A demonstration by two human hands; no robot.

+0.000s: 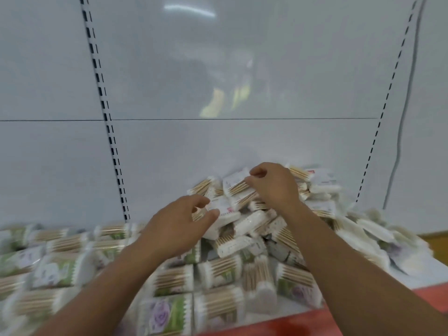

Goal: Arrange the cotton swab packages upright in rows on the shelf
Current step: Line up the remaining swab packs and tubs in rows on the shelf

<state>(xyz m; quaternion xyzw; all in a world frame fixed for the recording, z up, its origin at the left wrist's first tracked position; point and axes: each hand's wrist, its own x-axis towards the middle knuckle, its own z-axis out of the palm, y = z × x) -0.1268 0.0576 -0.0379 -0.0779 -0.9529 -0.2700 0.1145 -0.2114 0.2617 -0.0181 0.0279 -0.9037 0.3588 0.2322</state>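
Note:
A loose heap of cotton swab packages lies against the shelf's back panel at centre right. My right hand reaches onto the top of the heap and pinches a white package with wooden sticks. My left hand curls its fingers and thumb round another white package lower on the heap. Rows of packages with green and purple flower labels lie on their sides across the left and front of the shelf.
The white back panel rises behind the heap, with slotted uprights at left and right. A red edge strip runs along the shelf front. More white packages spill at the right.

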